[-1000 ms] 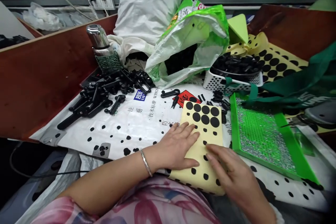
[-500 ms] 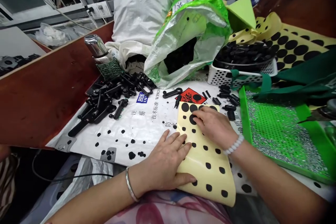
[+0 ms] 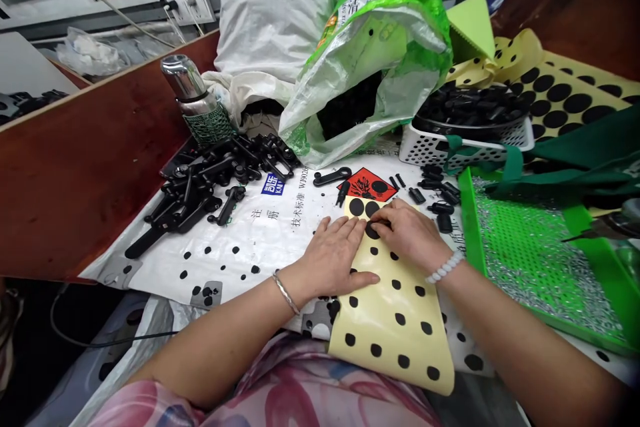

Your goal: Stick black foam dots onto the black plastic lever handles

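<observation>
A pale yellow backing sheet (image 3: 395, 320) with black round stickers lies in front of me, its near end hanging over the table edge. My left hand (image 3: 333, 255) lies flat on the sheet's left side, fingers stretched out, a silver bangle on the wrist. My right hand (image 3: 407, 232), with a white bead bracelet, rests on the sheet's far end. Its fingertips are pinched at a large black round sticker (image 3: 371, 229) near the top of the sheet.
A pile of black plastic levers (image 3: 210, 177) lies at the left by a steel flask (image 3: 193, 97). A green tray (image 3: 530, 253) stands at the right, a white basket of black parts (image 3: 465, 127) behind it, and a green-white bag (image 3: 370, 67) at the back.
My right hand went from the sheet's near end to its far end and now pinches at a large sticker. My left hand slid farther up the sheet.
</observation>
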A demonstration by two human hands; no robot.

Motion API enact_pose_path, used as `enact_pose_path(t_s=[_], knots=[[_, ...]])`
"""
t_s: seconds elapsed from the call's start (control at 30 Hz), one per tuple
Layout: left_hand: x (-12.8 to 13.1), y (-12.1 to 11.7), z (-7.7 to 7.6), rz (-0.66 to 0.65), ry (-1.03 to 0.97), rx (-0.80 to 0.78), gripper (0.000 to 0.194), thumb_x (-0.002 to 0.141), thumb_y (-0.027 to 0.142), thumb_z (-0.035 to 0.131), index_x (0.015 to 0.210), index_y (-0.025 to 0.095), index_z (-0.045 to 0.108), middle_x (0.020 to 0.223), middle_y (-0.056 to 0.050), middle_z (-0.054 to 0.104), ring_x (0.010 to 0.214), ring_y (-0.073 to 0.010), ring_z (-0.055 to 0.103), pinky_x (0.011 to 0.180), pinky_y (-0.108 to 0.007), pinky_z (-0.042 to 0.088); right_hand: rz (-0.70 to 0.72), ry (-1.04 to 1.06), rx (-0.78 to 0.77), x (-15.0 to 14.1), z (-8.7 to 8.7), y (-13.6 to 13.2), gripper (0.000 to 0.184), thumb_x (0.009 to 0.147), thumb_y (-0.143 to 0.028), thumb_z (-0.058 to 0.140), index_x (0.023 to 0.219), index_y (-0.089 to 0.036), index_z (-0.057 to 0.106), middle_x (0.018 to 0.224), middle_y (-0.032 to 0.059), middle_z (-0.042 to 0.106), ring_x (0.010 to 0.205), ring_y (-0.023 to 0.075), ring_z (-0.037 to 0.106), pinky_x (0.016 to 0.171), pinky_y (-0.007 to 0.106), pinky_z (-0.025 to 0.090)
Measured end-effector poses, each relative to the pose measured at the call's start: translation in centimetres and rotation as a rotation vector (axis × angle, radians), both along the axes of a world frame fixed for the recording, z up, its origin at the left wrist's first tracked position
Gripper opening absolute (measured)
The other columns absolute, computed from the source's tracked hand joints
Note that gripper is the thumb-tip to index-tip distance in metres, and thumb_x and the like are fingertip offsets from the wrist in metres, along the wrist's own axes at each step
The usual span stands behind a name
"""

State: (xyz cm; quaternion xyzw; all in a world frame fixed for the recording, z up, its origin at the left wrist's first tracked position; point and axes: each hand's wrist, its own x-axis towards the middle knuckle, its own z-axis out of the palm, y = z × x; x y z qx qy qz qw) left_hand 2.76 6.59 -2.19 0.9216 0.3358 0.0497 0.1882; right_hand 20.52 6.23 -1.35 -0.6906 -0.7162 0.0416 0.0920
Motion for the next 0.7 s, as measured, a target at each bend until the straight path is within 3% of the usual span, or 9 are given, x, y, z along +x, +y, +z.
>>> enact_pose_path(t_s=[0.2, 0.37, 0.6, 0.7], knots=[[-0.1, -0.3, 0.0, 0.008, 0.000, -0.008, 0.091, 0.080, 0.065, 0.049, 0.145, 0.005, 0.025, 0.151, -0.019, 0.029, 0.140, -0.0351, 0.025, 0.114, -0.054, 0.012, -0.002, -0.002, -0.029, 0.2, 0.2, 1.0, 0.011, 0.082, -0.021, 0.059, 0.076, -0.020, 0.067, 0.081, 0.0038, 0.062, 0.067, 0.0171, 0.058, 0.054, 0.028, 0.038], [-0.1, -0.2, -0.1, 0.021, -0.011, 0.001, 0.091, 0.080, 0.065, 0.048, 0.145, 0.005, 0.026, 0.151, -0.019, 0.029, 0.140, -0.0341, 0.025, 0.114, -0.054, 0.012, 0.053, -0.073, 0.043, -0.1, -0.6, 0.4, 0.018, 0.087, -0.018, 0.048, 0.078, -0.016, 0.064, 0.081, 0.0091, 0.060, 0.074, 0.0222, 0.056, 0.064, 0.033, 0.038], [-0.1, -0.3, -0.2, 0.016, -0.039, -0.037, 0.090, 0.080, 0.064, 0.050, 0.145, 0.007, 0.025, 0.151, -0.018, 0.029, 0.141, -0.0322, 0.024, 0.115, -0.054, 0.010, 0.168, -0.118, 0.150, 0.1, -1.3, -3.6, 0.031, 0.091, -0.021, 0.033, 0.074, -0.017, 0.059, 0.076, 0.0114, 0.057, 0.071, 0.0262, 0.053, 0.066, 0.041, 0.039], [-0.1, -0.3, -0.2, 0.039, -0.049, -0.037, 0.089, 0.080, 0.066, 0.048, 0.144, 0.008, 0.026, 0.151, -0.018, 0.029, 0.141, -0.0322, 0.024, 0.115, -0.054, 0.010, 0.205, 0.015, 0.248, 1.1, -1.0, -5.8, 0.030, 0.093, -0.028, 0.033, 0.078, -0.019, 0.058, 0.078, 0.0099, 0.059, 0.071, 0.0249, 0.056, 0.067, 0.041, 0.042]])
